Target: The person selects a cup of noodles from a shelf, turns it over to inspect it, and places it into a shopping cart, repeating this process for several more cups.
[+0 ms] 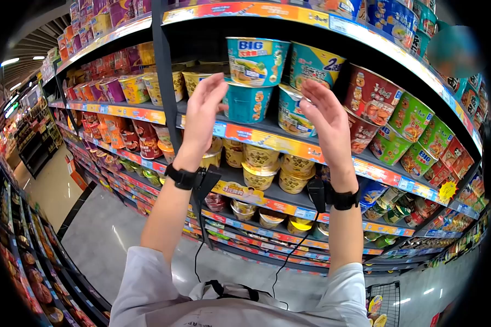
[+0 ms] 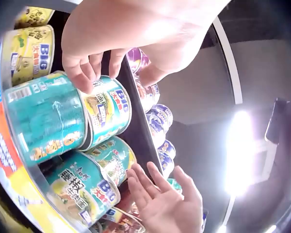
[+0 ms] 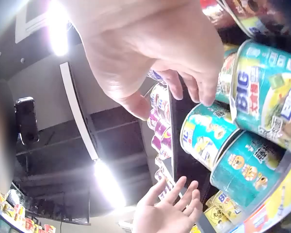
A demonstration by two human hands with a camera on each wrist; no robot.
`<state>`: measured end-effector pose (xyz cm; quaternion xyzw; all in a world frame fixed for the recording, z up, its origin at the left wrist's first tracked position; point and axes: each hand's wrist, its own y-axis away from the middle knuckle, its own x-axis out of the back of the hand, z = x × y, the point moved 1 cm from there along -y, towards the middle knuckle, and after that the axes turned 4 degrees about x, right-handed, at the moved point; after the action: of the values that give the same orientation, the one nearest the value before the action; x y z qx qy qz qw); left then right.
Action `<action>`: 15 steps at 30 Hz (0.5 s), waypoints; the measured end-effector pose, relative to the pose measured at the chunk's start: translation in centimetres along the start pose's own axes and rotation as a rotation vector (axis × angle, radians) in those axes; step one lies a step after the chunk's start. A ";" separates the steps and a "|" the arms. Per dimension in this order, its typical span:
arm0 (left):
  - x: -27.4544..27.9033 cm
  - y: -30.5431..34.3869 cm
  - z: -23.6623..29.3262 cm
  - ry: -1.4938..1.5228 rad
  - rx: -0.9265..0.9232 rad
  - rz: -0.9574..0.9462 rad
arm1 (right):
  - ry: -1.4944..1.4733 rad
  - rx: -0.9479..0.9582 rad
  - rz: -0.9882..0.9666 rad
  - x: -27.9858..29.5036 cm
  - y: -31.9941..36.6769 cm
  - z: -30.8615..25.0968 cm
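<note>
Two stacks of teal instant noodle tubs stand at the front of the middle shelf. One stack has an upper tub (image 1: 258,61) marked BIG on a lower tub (image 1: 249,103). Beside it, another upper tub (image 1: 316,65) leans back above a lower tub (image 1: 294,113). My left hand (image 1: 203,111), fingers loosely bent, is raised at the left of the first stack; its fingertips overlap the upper tub (image 2: 108,111) in the left wrist view. My right hand (image 1: 330,122) is raised before the second stack, palm turned inward. Neither hand holds anything.
Yellow noodle tubs (image 1: 133,88) line the shelf to the left. Dark red tubs (image 1: 372,94) and green tubs (image 1: 412,115) stand to the right. The shelf above has a price-label edge (image 1: 245,10). A dark shelf upright (image 1: 166,65) stands left of my left hand. A wire cart (image 1: 384,300) is low at right.
</note>
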<state>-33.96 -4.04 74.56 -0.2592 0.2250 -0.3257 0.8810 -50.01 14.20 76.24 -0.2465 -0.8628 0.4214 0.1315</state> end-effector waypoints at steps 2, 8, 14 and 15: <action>0.6 -2.4 -0.2 -0.156 -0.122 -0.002 | 0.036 -0.028 0.055 -1.4 -1.6 0.6; 1.5 -8.8 -2.1 -0.292 -0.196 -0.030 | 0.084 -0.115 0.140 -4.5 -6.1 3.2; 1.3 -8.9 0.4 -0.468 -0.185 -0.159 | 0.100 -0.087 0.128 -7.1 -7.4 3.9; 1.4 -8.9 -0.2 -0.457 -0.182 -0.162 | 0.112 -0.077 0.136 -7.3 -7.4 4.1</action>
<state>-37.18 -10.85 79.48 -0.4215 0.0269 -0.3063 0.8531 -47.94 3.70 79.40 -0.3325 -0.8509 0.3814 0.1413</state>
